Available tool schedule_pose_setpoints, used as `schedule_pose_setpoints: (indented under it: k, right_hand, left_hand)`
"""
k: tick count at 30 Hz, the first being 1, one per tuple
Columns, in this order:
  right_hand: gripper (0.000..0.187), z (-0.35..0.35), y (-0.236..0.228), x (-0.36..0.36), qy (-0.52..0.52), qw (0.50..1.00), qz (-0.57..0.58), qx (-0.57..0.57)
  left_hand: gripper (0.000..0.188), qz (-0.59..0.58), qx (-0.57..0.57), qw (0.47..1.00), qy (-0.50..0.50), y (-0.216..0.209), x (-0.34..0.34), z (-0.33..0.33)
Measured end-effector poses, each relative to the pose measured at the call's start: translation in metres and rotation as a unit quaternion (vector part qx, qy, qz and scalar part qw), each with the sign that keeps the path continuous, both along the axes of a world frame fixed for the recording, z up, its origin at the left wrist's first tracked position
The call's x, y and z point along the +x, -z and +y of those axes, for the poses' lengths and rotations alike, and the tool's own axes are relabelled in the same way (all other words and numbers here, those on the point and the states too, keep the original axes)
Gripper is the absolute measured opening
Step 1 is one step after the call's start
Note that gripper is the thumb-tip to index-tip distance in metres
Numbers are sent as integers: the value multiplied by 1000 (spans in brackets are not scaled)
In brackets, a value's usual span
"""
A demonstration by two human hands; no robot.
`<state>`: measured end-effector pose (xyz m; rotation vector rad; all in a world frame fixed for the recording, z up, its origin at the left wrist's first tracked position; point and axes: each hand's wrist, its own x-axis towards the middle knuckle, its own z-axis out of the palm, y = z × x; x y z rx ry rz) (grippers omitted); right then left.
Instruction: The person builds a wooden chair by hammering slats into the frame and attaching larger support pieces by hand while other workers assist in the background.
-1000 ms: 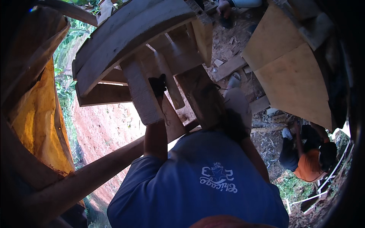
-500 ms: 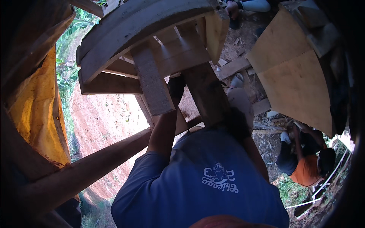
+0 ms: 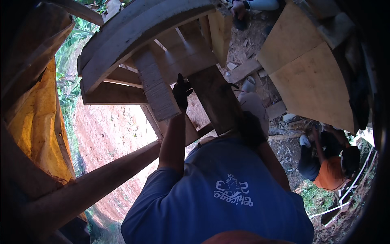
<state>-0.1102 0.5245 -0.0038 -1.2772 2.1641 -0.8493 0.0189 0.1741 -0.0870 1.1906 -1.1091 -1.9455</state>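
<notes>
My left hand (image 3: 181,93), in a dark glove, is raised in the gap between two wooden pieces with its fingers apart; nothing shows in it. Just left of it is a pale, rough-sawn plank (image 3: 156,87), whose near end lies over my forearm. To its right is a darker, wide plank (image 3: 215,101). My right hand (image 3: 251,129), also dark-gloved, is at the near right edge of that darker plank; its fingers are lost in shadow. Both planks reach toward a slatted wooden frame (image 3: 142,34) in front of me.
A thick wooden pole (image 3: 101,177) slants across the left, beside a yellow-orange tarp (image 3: 36,130). Large plywood sheets (image 3: 313,85) stand at right. A person in orange (image 3: 331,173) crouches lower right; another person's hand (image 3: 238,9) shows at the top. Wood scraps litter the ground.
My left hand's fingers now show spread above the gap, where earlier they were mostly in shadow near the frame. The view has shifted slightly, so the frame and planks appear further left.
</notes>
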Motion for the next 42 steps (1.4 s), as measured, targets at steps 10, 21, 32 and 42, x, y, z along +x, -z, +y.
schedule_pose_setpoints:
  k: [10,21,32,42]
  right_hand:
    - [30,-1,-6,-4,-25,999,34,-7]
    - [24,0,4,-4,-95,986,138,-15]
    - [26,-7,-5,-1,-111,976,188,7]
    - [23,4,-3,6,-6,976,209,58]
  left_hand:
    - [35,-205,-275,902,264,-48,102,32]
    - [63,-434,-401,782,200,-258,139,162]
    - [41,-423,-461,762,167,-70,28,109]
    - [91,-209,-278,899,266,-67,47,96]
